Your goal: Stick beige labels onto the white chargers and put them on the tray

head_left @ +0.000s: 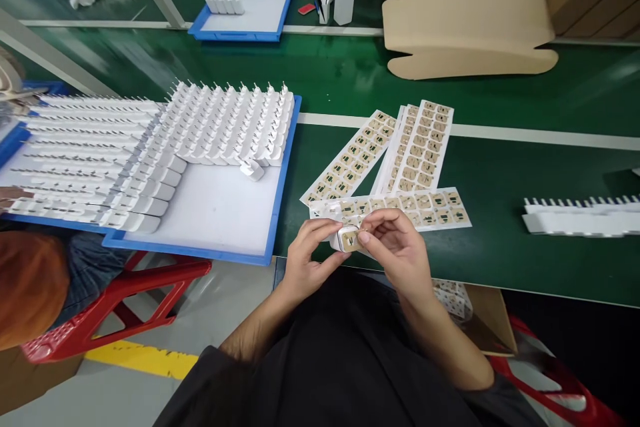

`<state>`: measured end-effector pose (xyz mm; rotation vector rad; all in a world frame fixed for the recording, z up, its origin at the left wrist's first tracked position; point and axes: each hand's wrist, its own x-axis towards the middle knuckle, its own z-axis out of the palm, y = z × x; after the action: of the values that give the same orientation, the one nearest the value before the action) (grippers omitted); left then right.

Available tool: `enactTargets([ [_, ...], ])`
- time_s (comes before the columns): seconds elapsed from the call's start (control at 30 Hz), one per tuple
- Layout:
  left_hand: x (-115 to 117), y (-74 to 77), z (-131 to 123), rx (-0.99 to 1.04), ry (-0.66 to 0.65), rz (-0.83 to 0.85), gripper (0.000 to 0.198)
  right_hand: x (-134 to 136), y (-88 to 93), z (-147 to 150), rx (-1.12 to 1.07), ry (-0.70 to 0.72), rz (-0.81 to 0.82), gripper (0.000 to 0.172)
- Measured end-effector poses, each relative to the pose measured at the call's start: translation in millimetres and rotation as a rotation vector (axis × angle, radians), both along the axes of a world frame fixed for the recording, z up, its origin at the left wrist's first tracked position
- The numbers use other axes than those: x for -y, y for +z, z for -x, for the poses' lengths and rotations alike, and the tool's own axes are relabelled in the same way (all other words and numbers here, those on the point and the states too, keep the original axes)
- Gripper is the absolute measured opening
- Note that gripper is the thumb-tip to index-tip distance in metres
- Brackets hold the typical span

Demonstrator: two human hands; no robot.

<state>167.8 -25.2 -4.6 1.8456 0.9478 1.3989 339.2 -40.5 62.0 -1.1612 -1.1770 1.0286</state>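
Charger point(341, 235) held over bench point(500, 80) near edge, just below label sheets point(400, 203). Left hand point(305, 257) curled, gripping its side. Right hand point(400, 250) pinches other side, thumb on tan label point(349, 241). Step likely pressing label down; seating it square calls for even thumb pressure. Tray point(280, 207) at left.

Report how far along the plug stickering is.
Seemingly done: a row of white plugs lies apart on the right, labels too small to tell. In hand: the left hand and right hand pinch one plug, a tan sticker on its face. Left: the blue tray holds many standing plugs at its back and left, and the sticker sheets look mostly full.
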Motion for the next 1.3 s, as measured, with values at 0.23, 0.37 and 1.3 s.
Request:
enactTargets([
  [0.23, -2.3, 3.3, 0.1, 0.037, -0.005, -0.039, 0.046, -1.4, 2.8, 0.3, -0.004, 0.003, 0.0, 0.019],
  [0.37, -1.9, 2.7, 0.5, 0.031, 0.003, -0.034, 0.045, -1.6, 2.1, 1.4, -0.036, 0.007, 0.006, 0.018],
  [1.3, -3.6, 7.6, -0.7, 0.003, 0.043, -0.12, 0.043, 3.4, -1.0, 7.0, 0.07, -0.031, -0.08, 0.024],
])
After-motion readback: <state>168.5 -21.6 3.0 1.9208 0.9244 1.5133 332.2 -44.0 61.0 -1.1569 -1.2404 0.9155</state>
